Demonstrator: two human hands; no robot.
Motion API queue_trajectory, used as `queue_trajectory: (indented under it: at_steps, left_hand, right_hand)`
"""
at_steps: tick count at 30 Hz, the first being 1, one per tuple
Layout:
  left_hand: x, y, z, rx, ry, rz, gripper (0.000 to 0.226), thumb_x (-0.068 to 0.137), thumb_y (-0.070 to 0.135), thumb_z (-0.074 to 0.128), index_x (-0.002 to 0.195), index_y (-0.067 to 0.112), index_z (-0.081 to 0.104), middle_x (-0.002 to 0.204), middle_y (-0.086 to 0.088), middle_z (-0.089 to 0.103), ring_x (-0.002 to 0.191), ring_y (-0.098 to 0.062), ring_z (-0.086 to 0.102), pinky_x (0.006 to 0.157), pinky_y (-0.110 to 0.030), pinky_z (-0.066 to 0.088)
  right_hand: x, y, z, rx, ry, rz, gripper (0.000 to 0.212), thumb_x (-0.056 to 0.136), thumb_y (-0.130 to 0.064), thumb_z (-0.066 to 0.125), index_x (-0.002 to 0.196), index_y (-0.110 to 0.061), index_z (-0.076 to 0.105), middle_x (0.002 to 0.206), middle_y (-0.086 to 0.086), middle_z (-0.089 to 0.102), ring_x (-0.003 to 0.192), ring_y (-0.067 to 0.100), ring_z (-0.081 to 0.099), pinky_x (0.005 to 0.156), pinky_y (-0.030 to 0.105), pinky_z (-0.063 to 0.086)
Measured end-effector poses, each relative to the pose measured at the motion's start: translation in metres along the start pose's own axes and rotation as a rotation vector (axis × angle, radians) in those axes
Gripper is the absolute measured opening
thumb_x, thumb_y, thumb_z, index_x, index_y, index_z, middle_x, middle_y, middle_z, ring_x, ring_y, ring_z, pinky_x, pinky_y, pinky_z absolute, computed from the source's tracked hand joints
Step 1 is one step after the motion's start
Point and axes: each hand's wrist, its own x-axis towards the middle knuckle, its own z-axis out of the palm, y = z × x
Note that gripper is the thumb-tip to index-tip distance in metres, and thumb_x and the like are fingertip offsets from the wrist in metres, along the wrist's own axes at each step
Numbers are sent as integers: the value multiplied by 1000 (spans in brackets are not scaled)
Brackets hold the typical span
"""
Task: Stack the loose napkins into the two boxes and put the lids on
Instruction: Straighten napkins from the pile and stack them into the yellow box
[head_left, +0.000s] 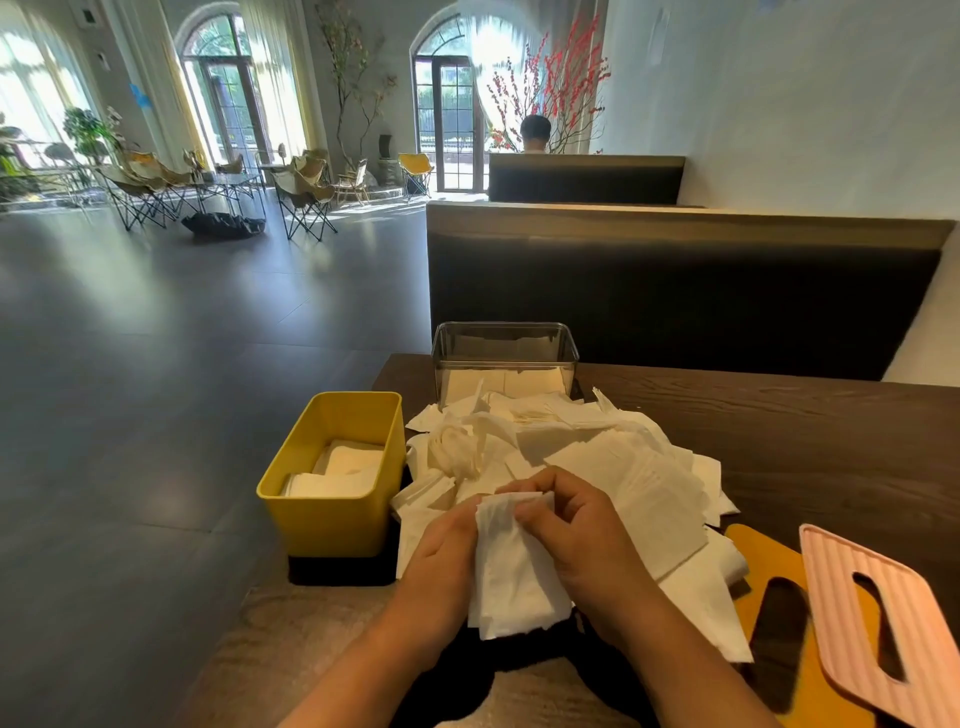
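Nearest, at 6 o'clock in view: both hands hold one white napkin (514, 577) just above the near table edge. L hand (441, 561) grips its left edge, fingers curled round the paper, tips hidden behind it. R hand (576, 540) pinches the top right corner w/ curled fingers and thumb. The napkin is crumpled; long axis runs approx 12–6, top edge at the fingertips, lower end toward the person.

At 4 o'clock from the hands: pink lid (883, 623), ribbed, long axis approx 11–5, slot along it. It lies partly over the orange lid (753, 561), whose slot runs approx 12–6.

At 12–2 o'clock, just beyond the hands: napkin pile (597, 452), loose sheets lying every way on the dark wood table (779, 431).

At 10 o'clock: yellow box (332, 519), open, at the table's left edge, long axis approx 12–6, touching the pile; a low stack of napkins inside.

At 12 o'clock, past the pile: clear box (504, 358), open, long axis 9–3, flat napkins in the bottom; pile reaches its front wall.

Behind: dark booth back (675, 291). Far off at 12, a seated person (535, 132), seen from behind.
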Motion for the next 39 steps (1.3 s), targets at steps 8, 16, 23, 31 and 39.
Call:
queue_trajectory:
  at_steps: [8, 16, 23, 31, 39]
  left_hand:
    - [2, -4, 1, -116, -50, 71, 42, 95, 39, 68, 128, 13, 68, 123, -15, 75, 115, -35, 72, 95, -46, 59]
    - [-6, 6, -4, -92, 44, 120, 32, 102, 19, 59, 134, 22, 61, 122, -6, 76, 111, -28, 74, 91, -44, 63]
    - [-16, 16, -13, -232, 124, 117, 44, 89, 28, 66, 131, 18, 64, 118, -13, 76, 105, -33, 75, 86, -49, 62]
    - [-34, 22, -30, -458, 75, -34, 39, 97, 26, 63, 135, 15, 67, 128, -21, 71, 120, -42, 67, 99, -57, 55]
    - [-47, 34, -42, -776, 27, -128, 45, 85, 15, 62, 128, 3, 67, 115, -24, 74, 100, -39, 72, 83, -49, 60]
  right_hand:
    - [3, 6, 4, -32, 139, -44, 28, 93, -16, 77, 104, -38, 66, 100, -7, 74, 92, 12, 72, 80, 28, 60]
    - [3, 3, 4, -18, 34, 20, 31, 96, -17, 74, 121, -32, 65, 110, -3, 76, 101, 20, 74, 93, 47, 62]
    - [1, -15, 16, -125, -15, -30, 4, 96, -27, 74, 96, -31, 75, 101, -2, 74, 95, 20, 72, 85, 39, 63]
    - [-9, -29, 36, -82, -33, -57, 19, 92, -59, 65, 102, -43, 70, 115, -19, 71, 109, 6, 67, 96, 36, 56]
    - [-25, -31, 31, -83, -186, 161, 25, 100, -30, 51, 119, -31, 67, 112, -6, 74, 107, 18, 71, 105, 48, 55]
